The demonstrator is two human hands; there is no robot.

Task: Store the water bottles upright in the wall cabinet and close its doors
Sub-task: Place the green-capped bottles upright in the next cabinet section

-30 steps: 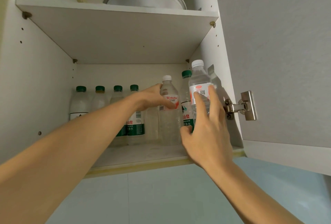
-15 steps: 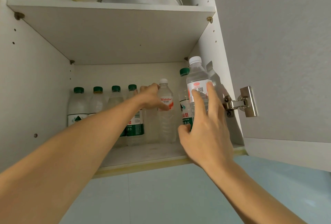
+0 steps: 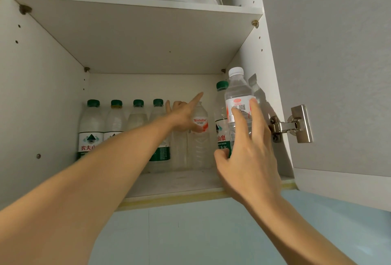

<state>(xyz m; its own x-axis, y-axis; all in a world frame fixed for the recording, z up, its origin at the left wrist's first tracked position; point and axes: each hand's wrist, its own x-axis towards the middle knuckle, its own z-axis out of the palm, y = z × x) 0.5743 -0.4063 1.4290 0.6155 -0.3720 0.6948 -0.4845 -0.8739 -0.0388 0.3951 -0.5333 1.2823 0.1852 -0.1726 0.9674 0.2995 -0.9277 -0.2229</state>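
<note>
Reaching up, right hand (image 3: 249,158) grips white-capped bottle (image 3: 239,95); left hand (image 3: 182,118) splays, thumb on red-labelled bottle (image 3: 200,137).

Green caps (image 3: 93,103); white cap (image 3: 236,72); red-white label (image 3: 200,122); white cabinet (image 3: 48,86).

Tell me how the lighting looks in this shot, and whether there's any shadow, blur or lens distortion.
Head view: soft, even light with no harsh glare; the white-capped bottle in the right hand throws a faint shadow on the cabinet side wall; wide-angle distortion makes the cabinet walls lean and the forearms look oversized; the bottle labels read sharp, with little blur.
</note>
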